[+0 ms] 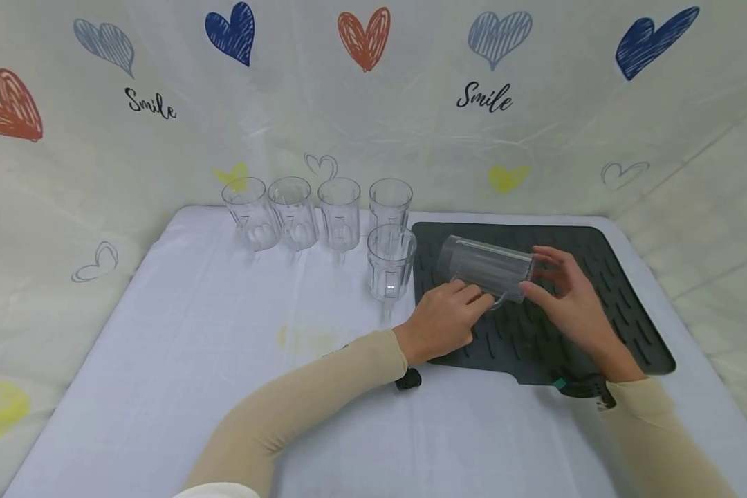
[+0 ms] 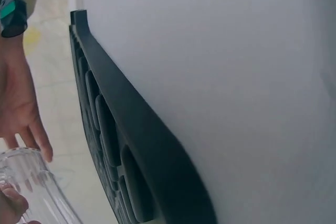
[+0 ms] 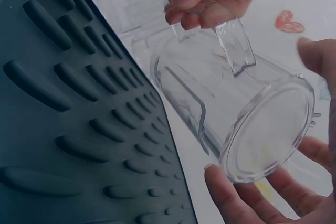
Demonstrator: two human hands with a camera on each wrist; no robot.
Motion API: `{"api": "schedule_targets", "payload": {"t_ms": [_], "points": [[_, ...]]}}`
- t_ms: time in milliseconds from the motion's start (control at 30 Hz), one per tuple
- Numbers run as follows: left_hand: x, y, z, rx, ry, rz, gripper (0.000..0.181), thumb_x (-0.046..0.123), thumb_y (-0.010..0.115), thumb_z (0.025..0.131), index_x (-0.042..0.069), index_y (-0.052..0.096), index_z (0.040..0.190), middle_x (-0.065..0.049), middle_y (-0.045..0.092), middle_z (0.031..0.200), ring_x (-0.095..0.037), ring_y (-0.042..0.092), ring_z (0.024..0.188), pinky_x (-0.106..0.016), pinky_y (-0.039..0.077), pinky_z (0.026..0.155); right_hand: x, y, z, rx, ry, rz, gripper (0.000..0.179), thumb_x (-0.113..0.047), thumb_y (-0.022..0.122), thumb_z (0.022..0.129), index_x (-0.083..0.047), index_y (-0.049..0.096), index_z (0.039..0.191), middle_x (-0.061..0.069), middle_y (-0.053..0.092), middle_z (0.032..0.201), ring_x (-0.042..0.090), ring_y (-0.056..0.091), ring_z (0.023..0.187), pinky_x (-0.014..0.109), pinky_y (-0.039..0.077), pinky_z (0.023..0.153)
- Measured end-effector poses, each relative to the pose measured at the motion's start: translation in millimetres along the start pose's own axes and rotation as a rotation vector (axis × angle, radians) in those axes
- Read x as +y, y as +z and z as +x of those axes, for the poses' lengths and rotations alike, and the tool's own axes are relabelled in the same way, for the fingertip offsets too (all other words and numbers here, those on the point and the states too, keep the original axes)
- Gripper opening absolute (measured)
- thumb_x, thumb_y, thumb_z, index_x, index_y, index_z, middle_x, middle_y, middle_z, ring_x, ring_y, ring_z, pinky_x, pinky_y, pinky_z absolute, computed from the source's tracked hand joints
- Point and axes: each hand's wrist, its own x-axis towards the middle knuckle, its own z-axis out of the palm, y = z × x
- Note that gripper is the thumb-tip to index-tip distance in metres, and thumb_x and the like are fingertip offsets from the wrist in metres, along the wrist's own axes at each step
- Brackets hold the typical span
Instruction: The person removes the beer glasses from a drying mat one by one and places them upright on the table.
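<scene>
A clear mug [image 1: 485, 266] is held on its side above the dark ridged mat, its base toward the right. My left hand [image 1: 445, 318] grips the mug's handle [image 3: 239, 45] with curled fingers. Around the base, my right hand [image 1: 569, 301] has its thumb and fingers spread. In the right wrist view its fingers [image 3: 226, 192] lie beside the base rim, while the thumb stands a little apart; firm contact cannot be made out. The left wrist view shows only part of the mug [image 2: 44, 192], with the right hand's fingers extended at its base.
The dark drying mat [image 1: 622, 332] covers the table's right side. Several clear mugs stand upright along the back and beside the mat, the nearest mug [image 1: 391, 266] close to its left edge. White cloth [image 1: 180, 360] covers the table; a heart-printed curtain [image 1: 404, 124] hangs behind.
</scene>
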Motion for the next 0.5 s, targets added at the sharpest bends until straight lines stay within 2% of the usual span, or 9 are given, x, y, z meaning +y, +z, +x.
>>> {"api": "schedule_targets", "payload": {"t_ms": [67,233,500], "points": [[0.1,1.1,-0.1,0.004,0.0,0.011,0.033,0.011,0.069,0.09,0.018,0.072,0.122,0.005,0.073,0.11,-0.011,0.067,0.095,-0.018,0.057,0.081,-0.7,2.6,0.1,-0.004,0.011,0.013,0.073,-0.011,0.074,0.096,-0.016,0.036,0.158,-0.003,0.044,0.147,-0.013,0.047,0.117,0.0,0.047,0.083],[-0.2,3.4,-0.8,0.013,0.002,0.024,0.032,0.012,0.069,0.089,0.019,0.073,0.12,0.006,0.074,0.108,-0.011,0.066,0.093,-0.019,0.056,0.08,-0.6,7.8,1.4,0.013,-0.001,0.045,0.078,-0.007,0.08,0.089,-0.015,0.039,0.155,-0.008,0.044,0.146,-0.012,0.049,0.118,0.0,0.05,0.087],[1.4,2.4,-1.5,-0.005,0.011,0.044,0.033,0.015,0.067,0.091,0.021,0.072,0.123,0.008,0.074,0.111,-0.011,0.065,0.095,-0.019,0.055,0.082,3.9,10.2,3.0,0.027,-0.012,0.058,0.08,0.0,0.081,0.086,-0.009,0.04,0.153,-0.026,0.041,0.136,-0.013,0.048,0.118,-0.002,0.049,0.088]]}}
